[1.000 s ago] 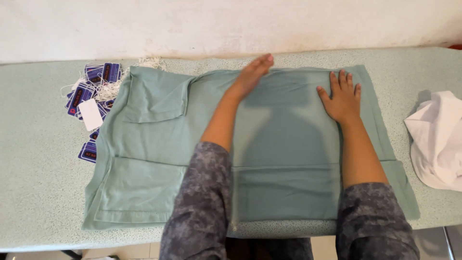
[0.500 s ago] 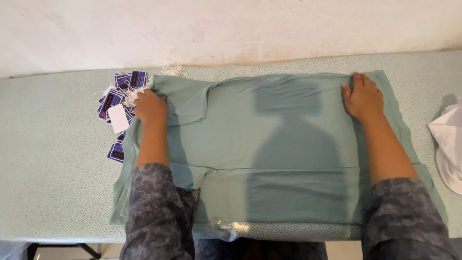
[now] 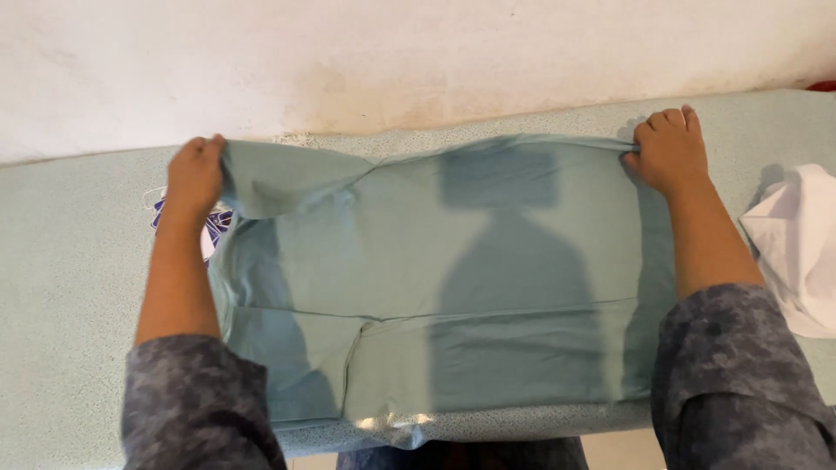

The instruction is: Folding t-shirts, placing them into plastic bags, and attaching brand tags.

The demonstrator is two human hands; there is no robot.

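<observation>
A sage-green garment (image 3: 453, 278) lies spread across a speckled pale-green table (image 3: 61, 287). My left hand (image 3: 193, 174) grips its far left corner and holds that edge lifted off the surface. At the far right, my right hand (image 3: 666, 152) pinches the garment's other far corner. The cloth is stretched taut between both hands. Its near half, with a fold line across the middle, still rests on the table. A shadow falls down the middle of the fabric.
A crumpled white cloth (image 3: 797, 252) lies at the table's right end. Purple and white paper tags with strings (image 3: 212, 224) peek out under the lifted left edge. A stained white wall (image 3: 392, 61) runs behind the table.
My left hand swept from the garment's middle to its far left corner and took hold. Both hands have now lifted the far edge, covering most of the tags.
</observation>
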